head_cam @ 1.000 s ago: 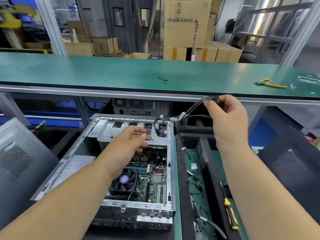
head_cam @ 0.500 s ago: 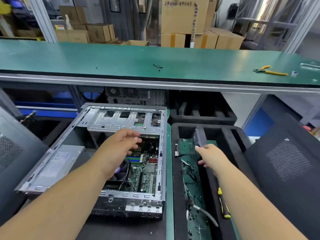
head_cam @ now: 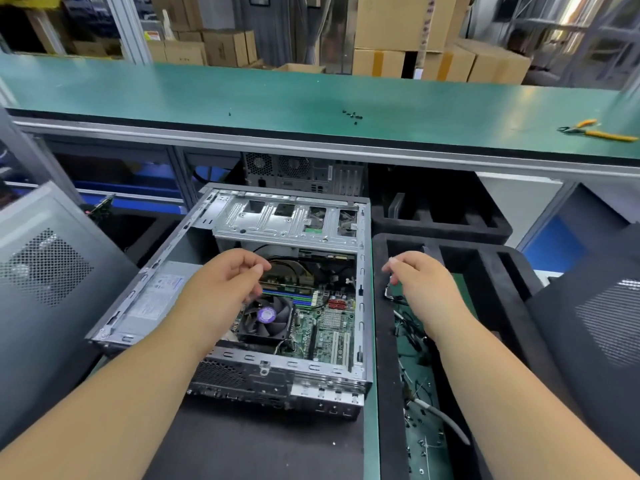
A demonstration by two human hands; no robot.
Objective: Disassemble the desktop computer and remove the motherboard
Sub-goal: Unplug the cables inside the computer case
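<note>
An open desktop computer case (head_cam: 287,223) lies on its side on a black mat in front of me. Inside it sits the green motherboard (head_cam: 329,327) with a black CPU fan (head_cam: 265,317) and blue memory slots. My left hand (head_cam: 225,285) hovers over the case just above the fan, fingers loosely curled and holding nothing. My right hand (head_cam: 419,282) is to the right of the case, over a black foam tray (head_cam: 384,306), fingers apart and empty. A power supply (head_cam: 156,299) fills the case's left side.
The foam tray holds loose cables (head_cam: 440,417) and small parts. A second foam tray (head_cam: 443,220) stands behind it. Grey side panels lean at left (head_cam: 45,271) and right (head_cam: 595,306). A green shelf (head_cam: 311,98) above carries small screws (head_cam: 351,116) and yellow pliers (head_cam: 595,131). Another computer (head_cam: 301,173) sits behind.
My right hand has lowered a cable from the shelf edge into the foam tray, let it go, and drawn back toward the case. My left hand stayed over the case.
</note>
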